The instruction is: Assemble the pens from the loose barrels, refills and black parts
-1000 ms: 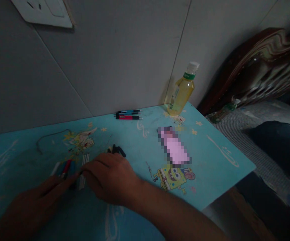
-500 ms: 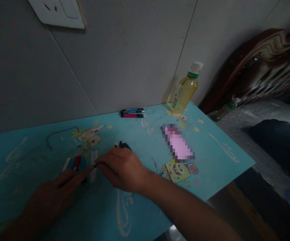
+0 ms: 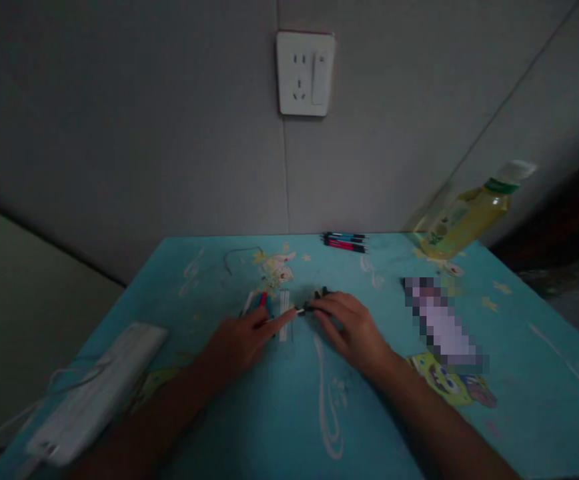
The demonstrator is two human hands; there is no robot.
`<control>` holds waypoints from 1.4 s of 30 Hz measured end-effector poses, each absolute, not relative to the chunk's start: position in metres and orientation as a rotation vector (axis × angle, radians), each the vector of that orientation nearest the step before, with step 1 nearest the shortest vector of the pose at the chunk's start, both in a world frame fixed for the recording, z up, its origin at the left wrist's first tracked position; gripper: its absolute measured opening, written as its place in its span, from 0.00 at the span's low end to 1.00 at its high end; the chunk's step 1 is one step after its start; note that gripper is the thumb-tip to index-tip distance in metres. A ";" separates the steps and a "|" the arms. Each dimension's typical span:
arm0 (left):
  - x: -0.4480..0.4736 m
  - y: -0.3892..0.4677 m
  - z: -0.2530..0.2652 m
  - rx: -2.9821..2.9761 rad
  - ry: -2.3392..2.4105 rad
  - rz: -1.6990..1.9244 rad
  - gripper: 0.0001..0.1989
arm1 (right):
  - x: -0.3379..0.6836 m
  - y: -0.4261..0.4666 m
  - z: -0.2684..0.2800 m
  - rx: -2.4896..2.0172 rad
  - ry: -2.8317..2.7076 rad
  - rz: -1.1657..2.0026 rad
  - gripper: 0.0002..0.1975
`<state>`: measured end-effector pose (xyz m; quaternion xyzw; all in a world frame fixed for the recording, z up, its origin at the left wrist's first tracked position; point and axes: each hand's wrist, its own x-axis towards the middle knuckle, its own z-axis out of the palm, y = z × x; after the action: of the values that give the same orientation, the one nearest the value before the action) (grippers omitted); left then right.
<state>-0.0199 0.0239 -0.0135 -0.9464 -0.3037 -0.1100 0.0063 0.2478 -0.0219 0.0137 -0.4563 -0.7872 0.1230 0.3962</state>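
Both hands meet over the middle of the table. My left hand (image 3: 239,341) is closed, its fingertips at one end of a thin white pen refill (image 3: 300,311). My right hand (image 3: 352,327) pinches a small black pen part (image 3: 309,307) at the refill's other end; whether the two are joined is too blurred to tell. Under the left fingers lie several white refills (image 3: 283,320) side by side. Left of them are red and blue pen barrels (image 3: 263,299), partly hidden by my left hand. More small black parts (image 3: 325,291) lie just behind my right fingers.
Several assembled pens (image 3: 344,243) lie by the wall. A bottle of yellow drink (image 3: 469,217) stands at the back right, with a blurred-out phone (image 3: 442,327) before it. A white power strip (image 3: 102,393) with a cable lies left on the blue table (image 3: 369,427).
My view has swung left, bringing the power strip and whole wall socket into sight. A short white length now shows between the fingertips of my two hands.
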 end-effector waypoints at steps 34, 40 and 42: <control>-0.015 0.024 -0.007 -2.898 -1.284 -0.395 0.35 | 0.306 0.036 0.010 -2.010 -1.931 0.221 0.18; -0.009 0.010 0.006 -2.883 -1.290 -0.332 0.37 | 0.277 0.084 0.024 -2.073 -2.118 0.177 0.07; -0.008 0.007 0.008 -2.912 -1.277 -0.355 0.37 | 0.271 0.091 0.026 -2.093 -2.154 0.174 0.06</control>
<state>-0.0077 0.0072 0.0085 -0.9098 -0.3990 -0.1108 -0.0291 0.2712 0.0905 0.0256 -0.6942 -0.7144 0.0579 0.0664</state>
